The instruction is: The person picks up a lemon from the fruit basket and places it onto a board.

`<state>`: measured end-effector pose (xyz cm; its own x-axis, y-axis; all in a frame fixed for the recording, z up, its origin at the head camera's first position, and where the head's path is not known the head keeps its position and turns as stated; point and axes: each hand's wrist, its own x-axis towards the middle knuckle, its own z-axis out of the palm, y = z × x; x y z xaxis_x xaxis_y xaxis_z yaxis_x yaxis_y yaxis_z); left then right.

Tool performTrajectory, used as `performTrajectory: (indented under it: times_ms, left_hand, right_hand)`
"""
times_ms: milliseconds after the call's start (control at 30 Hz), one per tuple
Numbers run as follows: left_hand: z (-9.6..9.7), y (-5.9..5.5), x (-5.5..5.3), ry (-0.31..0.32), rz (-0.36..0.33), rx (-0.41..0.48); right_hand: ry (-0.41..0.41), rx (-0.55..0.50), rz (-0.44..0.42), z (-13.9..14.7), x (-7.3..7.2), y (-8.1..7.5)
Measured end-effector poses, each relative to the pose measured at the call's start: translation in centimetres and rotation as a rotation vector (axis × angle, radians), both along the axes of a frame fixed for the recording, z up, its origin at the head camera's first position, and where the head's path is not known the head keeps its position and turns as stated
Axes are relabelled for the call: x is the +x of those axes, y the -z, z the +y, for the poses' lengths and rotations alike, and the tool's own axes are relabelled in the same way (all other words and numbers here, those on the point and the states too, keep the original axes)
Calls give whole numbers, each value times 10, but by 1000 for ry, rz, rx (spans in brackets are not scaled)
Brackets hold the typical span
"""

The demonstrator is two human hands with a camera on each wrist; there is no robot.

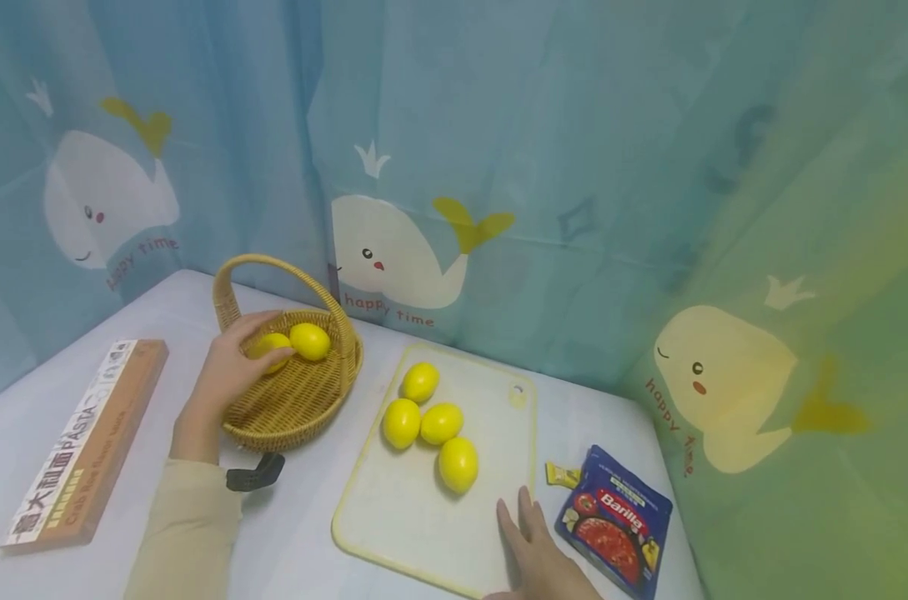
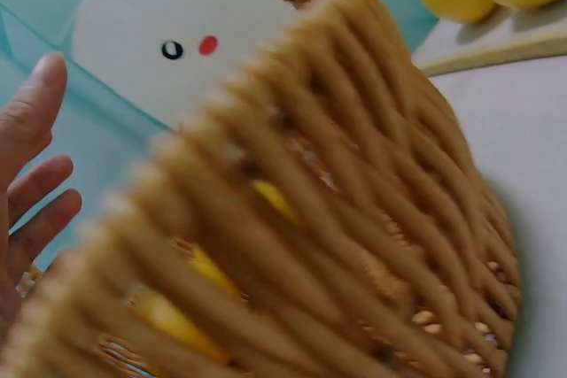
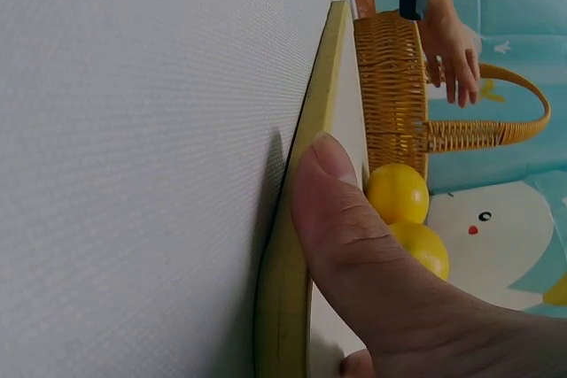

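Observation:
My left hand [image 1: 224, 371] reaches over the left side of a wicker basket [image 1: 284, 417]. Two lemons lie inside: one lemon [image 1: 273, 357] partly hidden behind the thumb and fingers, another lemon [image 1: 310, 342] beside it. In the left wrist view the thumb and fingers [image 2: 35, 117] are apart above the rim with nothing between them. On the right, my right hand [image 1: 539, 554] rests along the near right edge of a white cutting board [image 1: 393, 525], fingers spread. Its thumb [image 3: 341, 210] lies against the board's yellow rim. Several lemons [image 1: 442, 424] sit grouped on the board.
A long pasta box [image 1: 86, 450] lies left of the basket. Right of the board are a blue Barilla sauce pouch [image 1: 614, 525] and a small yellow packet [image 1: 562, 475]. A whale-printed curtain [image 1: 574, 208] hangs behind the white table [image 1: 303, 517]. The basket's tall handle [image 1: 288, 271] arches upward.

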<state>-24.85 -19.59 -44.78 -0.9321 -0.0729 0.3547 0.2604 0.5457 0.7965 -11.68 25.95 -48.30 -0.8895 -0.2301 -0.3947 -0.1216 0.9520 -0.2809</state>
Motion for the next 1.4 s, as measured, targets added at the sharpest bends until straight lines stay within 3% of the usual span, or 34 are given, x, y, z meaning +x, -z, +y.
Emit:
performTrajectory:
  times_ms: [267,833,1400]
  left_hand:
    - [-1,6,0,3,-57,-17]
    - [-4,9,-12,35,-134,-175]
    - [0,17,-12,73,-197,-278]
  right_hand:
    - [-14,-3,7,2,2,-2]
    - [-14,-25,18,-1,3,-5]
    - [-19,-31,32,-1,5,0]
